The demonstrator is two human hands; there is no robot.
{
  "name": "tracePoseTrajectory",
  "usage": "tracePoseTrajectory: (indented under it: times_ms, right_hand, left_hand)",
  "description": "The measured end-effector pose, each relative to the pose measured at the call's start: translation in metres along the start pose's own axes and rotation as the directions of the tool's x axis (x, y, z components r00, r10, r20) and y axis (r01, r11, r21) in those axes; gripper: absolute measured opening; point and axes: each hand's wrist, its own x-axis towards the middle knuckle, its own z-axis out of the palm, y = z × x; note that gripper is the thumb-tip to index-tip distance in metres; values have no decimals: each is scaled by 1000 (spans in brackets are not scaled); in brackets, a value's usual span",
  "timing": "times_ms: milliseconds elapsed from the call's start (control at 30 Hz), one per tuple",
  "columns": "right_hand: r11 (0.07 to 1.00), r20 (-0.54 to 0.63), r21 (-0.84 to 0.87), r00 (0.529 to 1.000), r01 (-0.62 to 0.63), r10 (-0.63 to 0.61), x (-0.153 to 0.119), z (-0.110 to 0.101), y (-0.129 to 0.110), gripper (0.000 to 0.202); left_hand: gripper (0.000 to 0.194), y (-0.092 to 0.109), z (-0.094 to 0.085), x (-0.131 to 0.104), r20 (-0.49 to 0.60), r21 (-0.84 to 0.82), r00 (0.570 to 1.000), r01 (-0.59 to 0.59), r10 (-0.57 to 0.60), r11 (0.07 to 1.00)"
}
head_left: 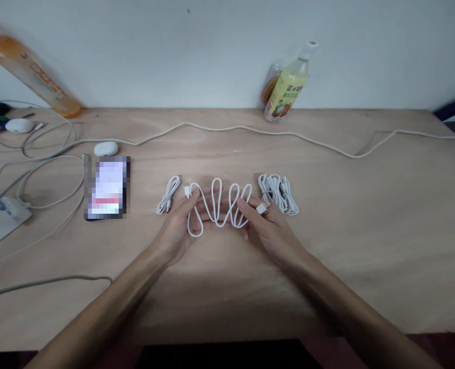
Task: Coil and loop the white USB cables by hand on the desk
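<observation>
- White, thin, round-sheathed USB cable (215, 220): laid in open zigzag loops across both hands, centre of the pale brown wood-grain worktop (366, 230). Clearance above it: can't tell.
- Bare left hand (179, 220): thumb seems to pinch the cable near its small white metal-tipped connector (188, 190); other fingers reach behind the loops.
- Bare right hand (271, 225): thumb pins the crossed loops against the fingers; flat white rectangular USB plug (263, 206) sticks out above the thumb.
- Step in hand, my read: managing slack between two pinches. Can't tell if it's being folded or opened out.
- Next move calls for, I'd say: firm thumbs both sides, even loops. Middle is loose and could slip or cross more.
- Orientation: overall long axis runs left-right; single loops run near-far. Small connector points away from the person; USB plug points away and rightward.
- Nearby: one white tied cable bundle (168, 195) beside the left hand, a row of white tied cable coils (275, 189) just beyond the right.
</observation>
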Motion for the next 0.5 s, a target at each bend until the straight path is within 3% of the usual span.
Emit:
tracePoseTrajectory:
  times_ms: [200,500]
  right_hand:
    - [999,66,38,998,-25,22,-1,0,-1,42]
    - [1000,7,0,1000,15,-15,6,-6,6,39]
  left_hand:
    - [47,0,3,0,0,9,1000,-10,10,1000]
    - [50,3,3,-1,22,13,1000,17,-17,1000]
